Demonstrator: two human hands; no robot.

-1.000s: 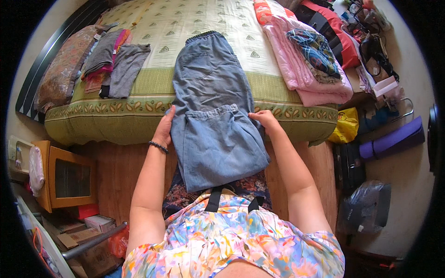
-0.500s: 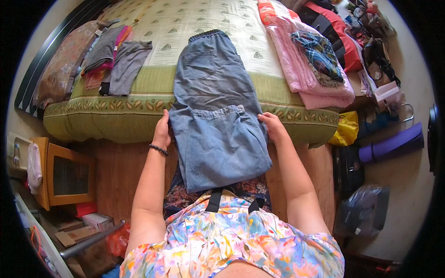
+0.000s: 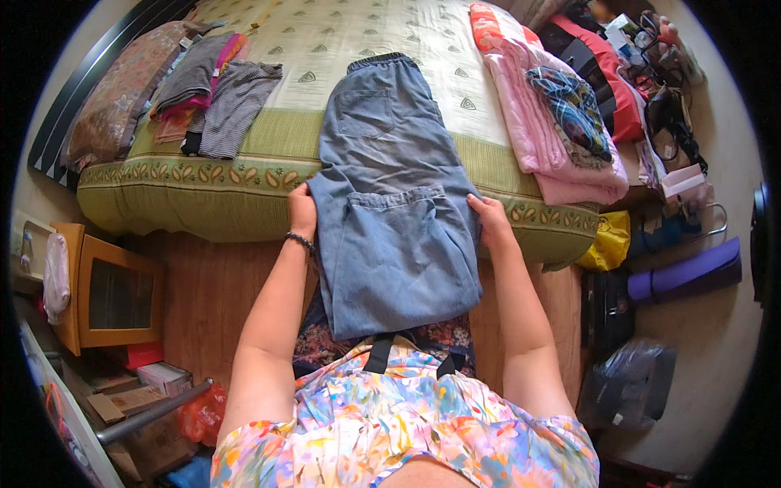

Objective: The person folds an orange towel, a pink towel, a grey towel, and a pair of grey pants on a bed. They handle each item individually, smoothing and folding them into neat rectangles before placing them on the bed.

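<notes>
Blue denim trousers (image 3: 386, 150) lie lengthwise over the bed edge, with the elastic waistband at the far end. Their lower part is folded back up, so the hem crosses the middle and the fold hangs toward my lap. On the left side edge, my left hand (image 3: 302, 213), with a dark bead bracelet (image 3: 299, 241) at its wrist, is closed on the denim. My right hand (image 3: 490, 220) pinches the opposite edge, thumb on top. The undersides of both hands' grips are hidden by the cloth.
The bed (image 3: 301, 37) has a green-bordered cover. Folded clothes (image 3: 232, 102) and a patterned pillow (image 3: 122, 98) lie left; a pink quilt (image 3: 529, 122) with a plaid cloth (image 3: 569, 110) lies right. A wooden cabinet (image 3: 122, 297) stands left, a purple rolled mat (image 3: 687, 270) right.
My left hand's fingers have closed round the trousers' left edge, where they lay straighter before. My right hand keeps its pinch. The whole view has shifted slightly, and the trousers appear farther right.
</notes>
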